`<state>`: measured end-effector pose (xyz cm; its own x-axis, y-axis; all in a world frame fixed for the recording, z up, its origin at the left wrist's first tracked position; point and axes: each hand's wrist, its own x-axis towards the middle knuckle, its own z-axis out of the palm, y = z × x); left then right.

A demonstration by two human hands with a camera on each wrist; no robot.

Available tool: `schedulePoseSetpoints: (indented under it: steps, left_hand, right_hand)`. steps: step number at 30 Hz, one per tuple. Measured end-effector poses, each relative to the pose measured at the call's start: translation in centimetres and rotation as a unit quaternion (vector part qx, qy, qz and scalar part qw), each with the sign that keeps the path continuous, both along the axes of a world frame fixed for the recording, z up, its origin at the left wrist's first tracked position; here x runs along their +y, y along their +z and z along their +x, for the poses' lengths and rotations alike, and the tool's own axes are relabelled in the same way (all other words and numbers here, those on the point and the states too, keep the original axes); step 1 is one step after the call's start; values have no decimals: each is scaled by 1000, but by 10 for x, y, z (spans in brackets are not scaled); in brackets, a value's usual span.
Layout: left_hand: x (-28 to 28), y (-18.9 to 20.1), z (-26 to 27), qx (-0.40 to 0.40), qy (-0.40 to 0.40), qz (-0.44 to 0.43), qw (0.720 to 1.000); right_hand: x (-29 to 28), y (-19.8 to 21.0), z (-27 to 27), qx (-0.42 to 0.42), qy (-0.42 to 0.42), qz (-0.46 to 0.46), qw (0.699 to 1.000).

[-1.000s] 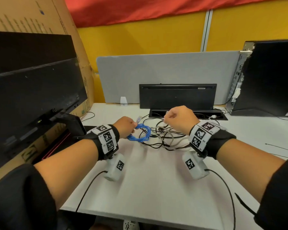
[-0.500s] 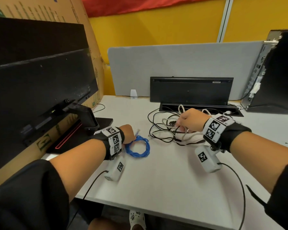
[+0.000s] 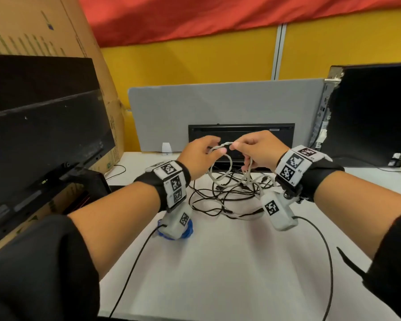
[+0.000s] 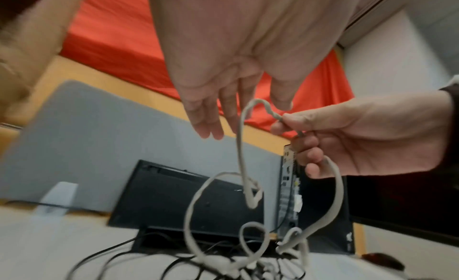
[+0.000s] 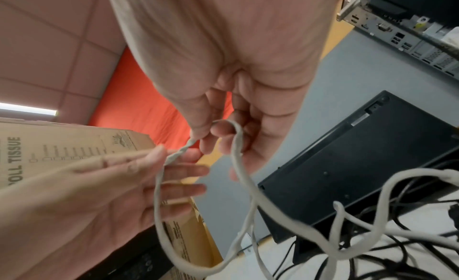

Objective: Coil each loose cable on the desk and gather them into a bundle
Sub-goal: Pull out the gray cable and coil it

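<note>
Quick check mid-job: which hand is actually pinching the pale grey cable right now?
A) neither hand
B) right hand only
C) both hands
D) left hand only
B: the right hand pinches the twisted top of the pale grey cable between thumb and fingers, while the left hand hangs beside it with fingers straight, gripping nothing.

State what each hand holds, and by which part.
Right hand pinches the grey cable at a twisted stretch near its raised top. Left hand, fingers straight, holds nothing.
</note>
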<state>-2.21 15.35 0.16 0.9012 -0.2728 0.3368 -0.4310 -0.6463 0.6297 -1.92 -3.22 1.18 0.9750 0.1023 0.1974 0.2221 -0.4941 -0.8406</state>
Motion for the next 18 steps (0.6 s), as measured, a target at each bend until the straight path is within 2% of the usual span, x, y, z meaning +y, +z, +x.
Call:
schedulePoseSetpoints:
  steps: [5,8,11,18]
  left_hand:
    - [-25,26,15,17,-68,-103,992]
    - [-31,31,23,-14,-91,-66,994]
    - [-30,37,33,-31,-80,-39,996]
    - [-51,58,43,-56,-77,27,995]
  right_hand:
    - [-18,25,-6,-65,-46,-13,997]
    - [-38,38,-12,-97,-58,-67,991]
    - [-64,50,-18,-126,-75,-120,982]
    - [-112,53,-23,-155,-164,-106,968]
